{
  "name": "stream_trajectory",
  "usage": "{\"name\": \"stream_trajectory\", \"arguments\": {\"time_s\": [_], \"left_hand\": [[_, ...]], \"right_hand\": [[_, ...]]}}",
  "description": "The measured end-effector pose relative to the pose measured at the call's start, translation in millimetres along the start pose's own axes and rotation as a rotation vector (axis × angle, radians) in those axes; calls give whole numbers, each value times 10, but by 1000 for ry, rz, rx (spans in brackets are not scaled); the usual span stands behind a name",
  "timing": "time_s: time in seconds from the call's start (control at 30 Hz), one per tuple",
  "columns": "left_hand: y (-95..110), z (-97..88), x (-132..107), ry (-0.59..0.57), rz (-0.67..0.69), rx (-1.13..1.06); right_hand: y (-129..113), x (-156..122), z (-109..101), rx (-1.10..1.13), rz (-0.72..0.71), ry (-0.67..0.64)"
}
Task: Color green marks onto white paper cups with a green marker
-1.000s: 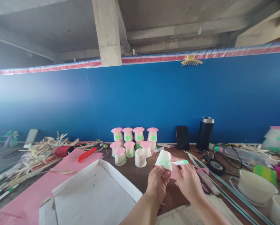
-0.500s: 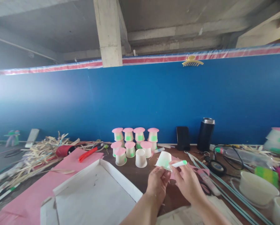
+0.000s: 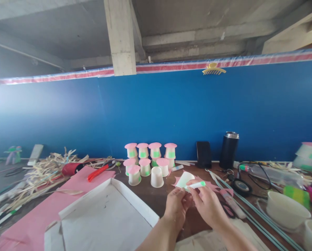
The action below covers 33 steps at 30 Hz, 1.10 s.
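Observation:
A white paper cup (image 3: 185,178), tilted with its base up, is held low by its rim in my left hand (image 3: 176,206), whose fingers are closed on it. My right hand (image 3: 207,204) pinches a white marker with a green end (image 3: 197,185), held across the near side of the cup. The marker's tip is hidden by my fingers. Left of my hands stands a plain upside-down paper cup (image 3: 157,177). Beside and behind it are several cups with pink paper discs on top and green patches (image 3: 145,167), some of them stacked.
Left lie a white box lid (image 3: 106,216), pink paper (image 3: 38,212), red strips (image 3: 98,172) and pale shavings (image 3: 48,167). Pink scraps (image 3: 210,184), scissors (image 3: 227,209), blue-green sticks (image 3: 260,212), a black phone (image 3: 204,154), a black flask (image 3: 229,150) and a cream bowl (image 3: 286,209) are right.
The held cup has tilted and shifted slightly right, and both hands have moved a little with it. The marker has come slightly lower and left across the cup.

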State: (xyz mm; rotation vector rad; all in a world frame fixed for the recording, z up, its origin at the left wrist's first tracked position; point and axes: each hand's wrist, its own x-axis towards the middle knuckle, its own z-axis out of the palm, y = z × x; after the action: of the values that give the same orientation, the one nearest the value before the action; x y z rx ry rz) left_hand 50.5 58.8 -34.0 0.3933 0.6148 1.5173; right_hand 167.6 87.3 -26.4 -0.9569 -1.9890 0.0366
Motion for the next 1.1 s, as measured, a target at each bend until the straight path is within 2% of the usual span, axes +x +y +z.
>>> {"name": "stream_trajectory", "arguments": {"time_s": [0.17,0.23,0.33,0.4,0.57,0.77,0.83,0.97,1.1], "left_hand": [[-16,-1,-9,-71,1,97],[-30,-12,1,-76,-6,119],[-40,-31,18,-37,10,143],[-41,-35,20,-22,16,159],[-54,-36,25,-44,11,229],[-69,-54,48,-46,14,220],[-66,-50,46,-54,21,239],[-77,-49,56,-55,5,304],[-100,-64,77,-66,2,321]], "right_hand": [[34,-6,16,-120,8,140],[34,-5,1,-99,9,121],[1,-3,-21,-11,19,5],[-5,-4,-18,-3,33,-24],[55,4,8,-58,37,116],[-21,20,-45,64,72,-32],[-27,19,-47,58,76,-14],[23,15,-28,-9,67,109],[17,7,-18,20,64,67]]}}
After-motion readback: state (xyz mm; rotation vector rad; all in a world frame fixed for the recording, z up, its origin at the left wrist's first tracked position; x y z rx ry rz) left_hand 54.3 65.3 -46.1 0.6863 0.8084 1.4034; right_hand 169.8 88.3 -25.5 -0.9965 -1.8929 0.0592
